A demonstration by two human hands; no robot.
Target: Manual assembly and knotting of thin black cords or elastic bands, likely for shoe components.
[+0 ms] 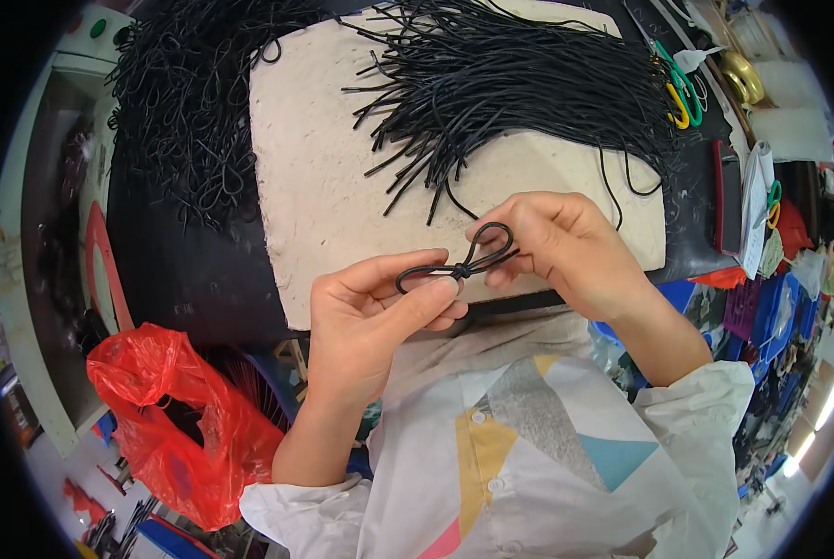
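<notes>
Between my two hands is a black cord (463, 270) tied in a bow, with a loop to each side of a small knot. My left hand (379, 312) pinches it near the knot and the left loop. My right hand (556, 247) has its thumb and fingers closed at the right loop and a short cord end. Both hands are over the near edge of a cream board (333, 186). Beyond them on the board lies a thick bundle of straight black cords (528, 88), their cut ends toward the left.
A tangled heap of looped black cords (189, 112) lies at the far left of the black table (184, 279). Scissors with green and yellow handles (687, 98), a brass-coloured roll (743, 76) and a dark red case (726, 196) sit at right. A red plastic bag (170, 419) hangs lower left.
</notes>
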